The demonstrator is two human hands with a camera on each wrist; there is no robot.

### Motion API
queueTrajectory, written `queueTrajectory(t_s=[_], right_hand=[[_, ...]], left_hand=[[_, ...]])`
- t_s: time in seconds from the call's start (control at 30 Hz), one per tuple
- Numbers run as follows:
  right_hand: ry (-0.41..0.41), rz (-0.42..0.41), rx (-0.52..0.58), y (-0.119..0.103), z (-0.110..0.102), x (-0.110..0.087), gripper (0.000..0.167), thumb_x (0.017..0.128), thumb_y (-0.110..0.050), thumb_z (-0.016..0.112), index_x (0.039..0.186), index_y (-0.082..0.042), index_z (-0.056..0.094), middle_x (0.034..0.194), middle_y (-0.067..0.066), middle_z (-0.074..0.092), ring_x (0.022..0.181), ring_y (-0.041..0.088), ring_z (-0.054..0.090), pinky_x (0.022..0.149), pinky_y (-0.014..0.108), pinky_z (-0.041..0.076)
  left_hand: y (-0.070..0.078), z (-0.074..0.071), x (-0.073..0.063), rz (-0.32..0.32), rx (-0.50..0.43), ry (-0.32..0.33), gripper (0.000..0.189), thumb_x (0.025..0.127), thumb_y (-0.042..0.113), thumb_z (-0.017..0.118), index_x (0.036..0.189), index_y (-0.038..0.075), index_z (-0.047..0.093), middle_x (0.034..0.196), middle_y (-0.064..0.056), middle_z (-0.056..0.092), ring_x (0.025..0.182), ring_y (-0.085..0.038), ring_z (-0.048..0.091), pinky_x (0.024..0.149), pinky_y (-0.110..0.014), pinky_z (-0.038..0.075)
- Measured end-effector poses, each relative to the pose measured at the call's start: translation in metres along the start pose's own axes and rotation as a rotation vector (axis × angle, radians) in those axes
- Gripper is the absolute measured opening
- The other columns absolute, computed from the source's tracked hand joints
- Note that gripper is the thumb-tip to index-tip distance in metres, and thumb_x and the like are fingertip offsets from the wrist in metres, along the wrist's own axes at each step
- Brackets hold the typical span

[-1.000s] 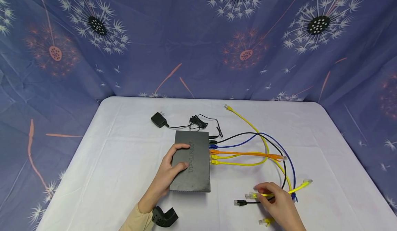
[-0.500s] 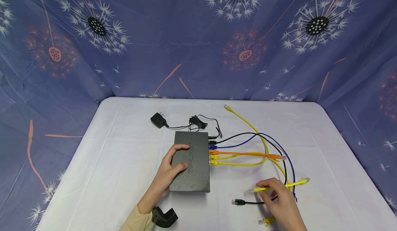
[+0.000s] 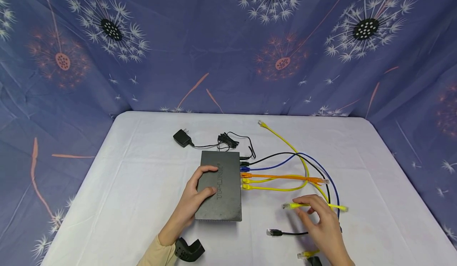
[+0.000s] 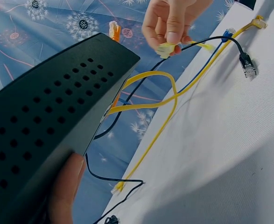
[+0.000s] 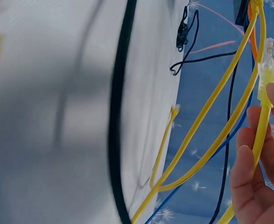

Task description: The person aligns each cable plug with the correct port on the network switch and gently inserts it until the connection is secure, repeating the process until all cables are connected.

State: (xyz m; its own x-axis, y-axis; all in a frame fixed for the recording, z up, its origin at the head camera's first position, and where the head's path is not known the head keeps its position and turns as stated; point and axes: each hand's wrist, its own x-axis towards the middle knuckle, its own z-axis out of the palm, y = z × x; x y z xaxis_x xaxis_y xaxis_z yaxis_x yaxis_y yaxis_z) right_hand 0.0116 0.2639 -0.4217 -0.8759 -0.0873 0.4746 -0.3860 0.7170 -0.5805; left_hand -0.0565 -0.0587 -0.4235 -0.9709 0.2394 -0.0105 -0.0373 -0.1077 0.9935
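Observation:
My left hand (image 3: pixel 191 196) grips the left side of a black TP-LINK network switch (image 3: pixel 228 204), thumb and index finger on its top; its other fingers are hidden. In the left wrist view, one side of the switch (image 4: pixel 38 107) shows rows of vent holes. Black, blue, orange and yellow Ethernet cables run from ports on the right side. My right hand (image 3: pixel 323 220) pinches a short yellow Ethernet cable (image 3: pixel 298 205) just behind one plug, its far end sticking out past the knuckles. In the right wrist view, that clear plug (image 5: pixel 270 60) points up, off the table.
A black power adapter (image 3: pixel 183 138) with a bundled cord (image 3: pixel 227 140) lies behind the switch. Near my right hand lie a loose black plug (image 3: pixel 274 232) and a yellow plug (image 3: pixel 306 254). An orange cable (image 3: pixel 285 177) stretches right. A black bracket (image 3: pixel 189 250) sits at my left wrist.
My right hand has lifted the short yellow cable and carried it away from me, over the table. The left hand and the switch have stayed nearly still.

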Motion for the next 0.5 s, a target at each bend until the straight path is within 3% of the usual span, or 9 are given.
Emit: queueTrajectory(t_s=[0.5], right_hand=[[0.061, -0.062, 0.034, -0.01, 0.006, 0.014, 0.047, 0.062, 0.016, 0.078, 0.1, -0.011, 0.07, 0.093, -0.005, 0.064, 0.072, 0.006, 0.046, 0.061, 0.022, 0.037]], left_hand=[[0.0, 0.0, -0.001, -0.009, -0.016, -0.009, 0.048, 0.082, 0.001, 0.059, 0.128, 0.015, 0.054, 0.135, -0.01, 0.042, 0.113, -0.03, 0.039, 0.09, -0.041, 0.032]])
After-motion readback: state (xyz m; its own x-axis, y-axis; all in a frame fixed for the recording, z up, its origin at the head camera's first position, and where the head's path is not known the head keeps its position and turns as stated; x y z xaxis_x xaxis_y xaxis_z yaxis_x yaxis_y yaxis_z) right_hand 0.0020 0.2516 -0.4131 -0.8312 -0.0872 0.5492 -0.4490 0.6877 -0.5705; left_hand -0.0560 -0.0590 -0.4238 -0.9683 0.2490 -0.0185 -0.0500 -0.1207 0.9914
